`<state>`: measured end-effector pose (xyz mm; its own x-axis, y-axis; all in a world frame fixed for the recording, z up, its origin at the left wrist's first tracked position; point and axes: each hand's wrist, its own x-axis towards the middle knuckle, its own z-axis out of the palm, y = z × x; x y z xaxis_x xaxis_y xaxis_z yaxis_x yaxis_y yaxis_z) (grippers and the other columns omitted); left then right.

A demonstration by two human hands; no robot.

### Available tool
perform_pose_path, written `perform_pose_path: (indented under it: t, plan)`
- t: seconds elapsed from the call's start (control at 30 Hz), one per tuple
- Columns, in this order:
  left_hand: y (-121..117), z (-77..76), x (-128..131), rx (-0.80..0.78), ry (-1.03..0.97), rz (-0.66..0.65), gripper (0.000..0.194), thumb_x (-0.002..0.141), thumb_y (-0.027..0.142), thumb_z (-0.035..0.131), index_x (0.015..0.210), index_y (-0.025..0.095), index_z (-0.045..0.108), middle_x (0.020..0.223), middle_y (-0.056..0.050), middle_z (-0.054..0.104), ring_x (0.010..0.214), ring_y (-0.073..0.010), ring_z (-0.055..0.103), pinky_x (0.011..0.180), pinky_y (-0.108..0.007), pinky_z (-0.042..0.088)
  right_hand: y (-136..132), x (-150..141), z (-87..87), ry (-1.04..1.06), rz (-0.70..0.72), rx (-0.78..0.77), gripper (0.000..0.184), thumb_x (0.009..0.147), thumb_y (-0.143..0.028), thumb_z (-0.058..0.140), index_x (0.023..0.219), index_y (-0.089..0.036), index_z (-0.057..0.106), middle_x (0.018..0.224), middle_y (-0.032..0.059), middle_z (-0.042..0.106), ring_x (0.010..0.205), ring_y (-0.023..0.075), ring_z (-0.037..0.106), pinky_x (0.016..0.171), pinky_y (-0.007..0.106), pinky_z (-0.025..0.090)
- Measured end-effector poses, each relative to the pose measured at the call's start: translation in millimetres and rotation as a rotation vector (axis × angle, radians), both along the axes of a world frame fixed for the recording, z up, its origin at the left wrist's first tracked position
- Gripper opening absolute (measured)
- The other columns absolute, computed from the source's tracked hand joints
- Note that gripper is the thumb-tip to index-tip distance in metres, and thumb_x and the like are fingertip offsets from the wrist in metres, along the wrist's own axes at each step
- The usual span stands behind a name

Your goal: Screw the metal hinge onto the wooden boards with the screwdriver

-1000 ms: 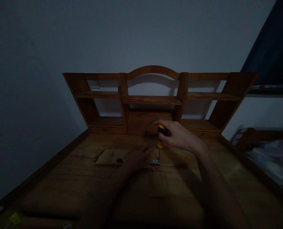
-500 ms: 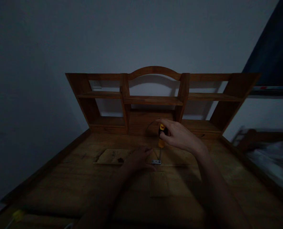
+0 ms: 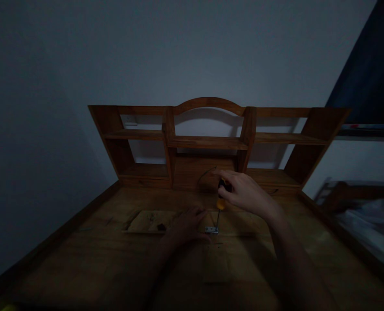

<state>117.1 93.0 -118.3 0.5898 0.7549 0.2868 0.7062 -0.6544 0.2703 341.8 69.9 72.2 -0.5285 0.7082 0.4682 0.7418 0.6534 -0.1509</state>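
Note:
My right hand (image 3: pixel 245 193) is closed round the black and yellow handle of a screwdriver (image 3: pixel 221 202), which stands upright. Its tip rests on a small metal bracket (image 3: pixel 212 230) lying on a pale wooden board (image 3: pixel 153 221). My left hand (image 3: pixel 186 224) lies on the board just left of the bracket, fingers spread flat and pressing down. The board rests on a wooden desk top (image 3: pixel 114 259). The room is dim.
A wooden hutch (image 3: pixel 208 142) with shelves and an arched top stands at the back of the desk against the wall. A thin wire (image 3: pixel 205 173) curves in front of its middle. A bed with pale bedding (image 3: pixel 369 220) is to the right.
The view has tilted up a little, so everything sits lower in frame. My right hand has turned slightly on the screwdriver handle. The left hand stays on the board.

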Motion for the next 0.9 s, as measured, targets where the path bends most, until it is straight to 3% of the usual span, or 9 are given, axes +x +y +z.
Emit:
perform_pose_path:
  t: [0.1,0.2,0.27,0.4,0.5,0.63,0.73,0.8,0.9]
  plan:
    - [0.1,-0.1,0.1,-0.001,-0.012,0.015,0.096,0.064,0.077,0.066,0.143,0.029,0.042,0.133,-0.012,0.051,0.119,-0.0320,0.050,0.099,-0.045,0.044,1.9,-0.6,-1.8,-0.034,-0.062,0.021,0.033,0.096,-0.039,0.043,0.119,-0.020,0.058,0.098,0.0069,0.070,0.086,0.0227,0.066,0.074,0.031,0.044]
    - [0.5,-1.1,1.0,-0.002,-0.014,0.011,0.096,0.064,0.077,0.067,0.143,0.029,0.043,0.134,-0.012,0.051,0.120,-0.0329,0.050,0.100,-0.047,0.043,1.4,-4.2,-2.9,-0.102,-0.202,0.060,0.045,0.096,-0.052,0.039,0.116,-0.018,0.060,0.077,0.0073,0.069,0.076,0.0282,0.067,0.067,0.035,0.043]
    - [0.6,-1.3,1.5,-0.012,-0.011,0.013,0.098,0.062,0.079,0.066,0.142,0.028,0.044,0.133,-0.013,0.051,0.121,-0.0331,0.049,0.100,-0.047,0.042,0.0,-5.8,-2.5,-0.099,-0.193,0.070,0.042,0.094,-0.046,0.043,0.122,-0.018,0.056,0.086,0.0085,0.070,0.081,0.0286,0.067,0.071,0.036,0.044]
    - [0.1,-0.9,1.7,-0.008,-0.008,0.039,0.098,0.061,0.079,0.066,0.141,0.027,0.045,0.134,-0.013,0.051,0.121,-0.0333,0.049,0.101,-0.046,0.042,-2.5,-7.0,-1.9,-0.032,0.000,0.029,0.037,0.092,-0.026,0.047,0.128,-0.021,0.051,0.117,0.0067,0.065,0.102,0.0221,0.063,0.085,0.031,0.043]
    - [0.5,-0.8,1.5,-0.024,0.003,0.047,0.097,0.060,0.079,0.067,0.141,0.029,0.045,0.134,-0.012,0.051,0.121,-0.0330,0.049,0.100,-0.046,0.042,-2.2,-10.5,-3.9,-0.037,-0.021,0.023,0.025,0.097,-0.029,0.041,0.116,-0.021,0.055,0.108,0.0059,0.067,0.095,0.0208,0.065,0.080,0.030,0.043]
    - [1.3,-1.5,1.5,-0.027,-0.006,0.045,0.099,0.060,0.079,0.067,0.141,0.028,0.044,0.134,-0.013,0.051,0.121,-0.0328,0.050,0.100,-0.046,0.043,-1.8,-14.1,-4.2,-0.084,-0.156,0.052,0.031,0.098,-0.042,0.040,0.109,-0.019,0.057,0.089,0.0068,0.070,0.080,0.0238,0.066,0.070,0.032,0.042]
    - [0.9,-2.1,1.7,-0.014,-0.014,0.042,0.100,0.059,0.080,0.066,0.140,0.025,0.046,0.135,-0.014,0.051,0.122,-0.0336,0.049,0.102,-0.047,0.042,-2.1,-11.6,-2.5,-0.060,-0.080,0.028,0.027,0.091,-0.032,0.048,0.116,-0.021,0.054,0.105,0.0072,0.068,0.091,0.0232,0.065,0.077,0.032,0.043]
    - [0.3,-2.3,1.8,-0.019,0.001,0.065,0.103,0.059,0.080,0.066,0.142,0.023,0.044,0.139,-0.015,0.049,0.125,-0.0348,0.047,0.104,-0.048,0.041,-1.3,-9.4,-3.0,-0.021,-0.002,0.002,0.035,0.089,-0.025,0.049,0.125,-0.022,0.050,0.120,0.0072,0.064,0.102,0.0221,0.063,0.084,0.031,0.043]
    - [-0.2,-2.0,2.0,-0.039,0.032,0.105,0.109,0.060,0.080,0.065,0.148,0.023,0.034,0.144,-0.015,0.045,0.128,-0.0367,0.045,0.105,-0.050,0.039,2.0,-8.9,-6.5,0.003,0.012,-0.012,0.035,0.095,-0.030,0.045,0.129,-0.022,0.047,0.119,0.0076,0.064,0.104,0.0221,0.063,0.085,0.031,0.044]
